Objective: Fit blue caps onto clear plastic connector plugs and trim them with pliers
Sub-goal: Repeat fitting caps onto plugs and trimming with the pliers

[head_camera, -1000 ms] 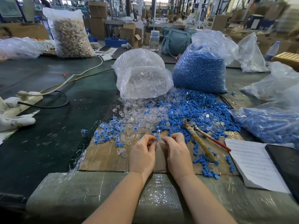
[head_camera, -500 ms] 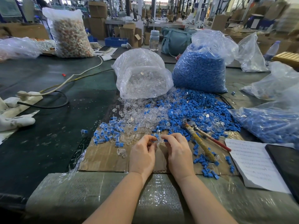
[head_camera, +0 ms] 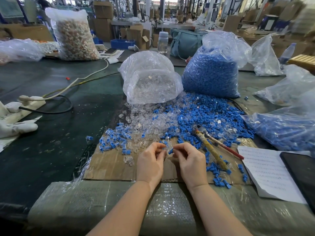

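My left hand (head_camera: 150,162) pinches a clear plastic plug (head_camera: 166,145) over the cardboard sheet (head_camera: 110,166). My right hand (head_camera: 190,160) pinches a blue cap (head_camera: 171,151) right against that plug. Loose clear plugs (head_camera: 144,121) and loose blue caps (head_camera: 204,116) lie heaped just beyond my fingers. Capped pieces (head_camera: 115,142) sit in a small pile to the left. The pliers (head_camera: 213,147), with wrapped yellow and red handles, lie on the cardboard right of my right hand.
A bag of clear plugs (head_camera: 150,79) and a bag of blue caps (head_camera: 213,72) stand behind the heap. Another blue-filled bag (head_camera: 286,126) lies at right, above a printed paper (head_camera: 265,171) and a dark tablet (head_camera: 303,174). A power strip (head_camera: 22,104) and white glove (head_camera: 15,128) lie left.
Both hands have stayed in place over the cardboard; the fingertips have shifted slightly, bringing the blue cap closer against the clear plug.
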`<state>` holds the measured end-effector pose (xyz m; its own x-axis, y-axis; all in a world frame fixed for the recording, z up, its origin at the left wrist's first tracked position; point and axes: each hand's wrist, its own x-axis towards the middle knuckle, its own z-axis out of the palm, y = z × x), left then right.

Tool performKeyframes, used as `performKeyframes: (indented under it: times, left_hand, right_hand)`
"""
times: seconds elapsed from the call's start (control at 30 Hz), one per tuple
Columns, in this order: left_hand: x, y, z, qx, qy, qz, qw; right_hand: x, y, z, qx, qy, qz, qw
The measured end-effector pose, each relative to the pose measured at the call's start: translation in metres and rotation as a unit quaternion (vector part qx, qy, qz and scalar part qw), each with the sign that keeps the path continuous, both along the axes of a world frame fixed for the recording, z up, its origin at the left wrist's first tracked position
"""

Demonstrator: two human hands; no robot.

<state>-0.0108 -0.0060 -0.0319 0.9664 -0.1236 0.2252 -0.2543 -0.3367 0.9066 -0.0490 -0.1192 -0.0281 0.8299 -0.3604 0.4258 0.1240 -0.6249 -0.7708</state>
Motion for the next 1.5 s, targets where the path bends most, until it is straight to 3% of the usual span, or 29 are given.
performKeyframes:
  times: [0.43,0.67,0.93,1.5]
  left_hand:
    - [0.0003,0.0018,0.0020,-0.001,0.014,-0.015,1.000]
    - [-0.0012,0.0021,0.0039,-0.012,0.026,-0.023,0.999]
    - [-0.0011,0.0025,0.0050,-0.010,0.024,-0.014,1.000]
    - [-0.0039,0.0029,0.0043,0.021,-0.002,-0.047,0.999]
  right_hand:
    - [-0.0010,0.0019,0.0006,0.001,-0.035,0.002,0.999]
    - [-0.0011,0.0026,0.0010,-0.026,-0.031,0.009,0.999]
    - [-0.0025,0.0051,0.0025,-0.126,-0.034,0.005,0.991]
    - [-0.0027,0.0049,0.0024,-0.142,-0.018,-0.006,0.990]
